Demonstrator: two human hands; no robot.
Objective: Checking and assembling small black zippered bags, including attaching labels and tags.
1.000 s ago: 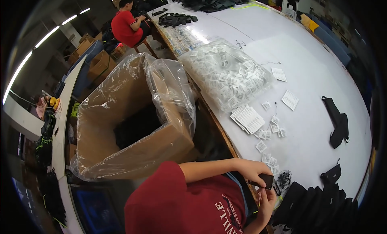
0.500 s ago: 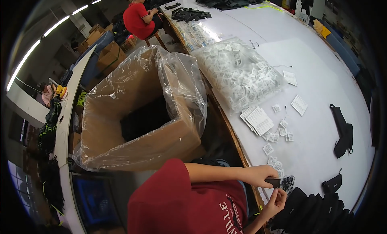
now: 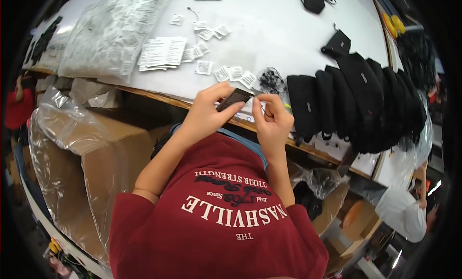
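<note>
View swings round along the bench [image 3: 269, 24]

The bench edge, steep before, now runs at a shallow slant. The left hand [image 3: 210, 110] and right hand [image 3: 274, 122], earlier low on the right, now appear mid-picture. The plastic-lined carton [image 3: 118, 158] has shifted to the lower left, and the worker in red [image 3: 19, 106] to the far left edge. The black pouches [image 3: 362, 86] show more fully; a pale-shirted person [image 3: 400, 214] has appeared at lower right.

We see a smooth white table [image 3: 274, 31], its edge [image 3: 166, 98] rough wood; a glossy clear plastic bag [image 3: 113, 36]; matt paper cards [image 3: 163, 52]; matt black cloth pouches [image 3: 304, 103]; a dull cardboard box [image 3: 124, 126] under crinkled, shiny plastic film [image 3: 62, 116]. The dark flat piece [image 3: 234, 99] looks smooth (its material escapes us).
</note>
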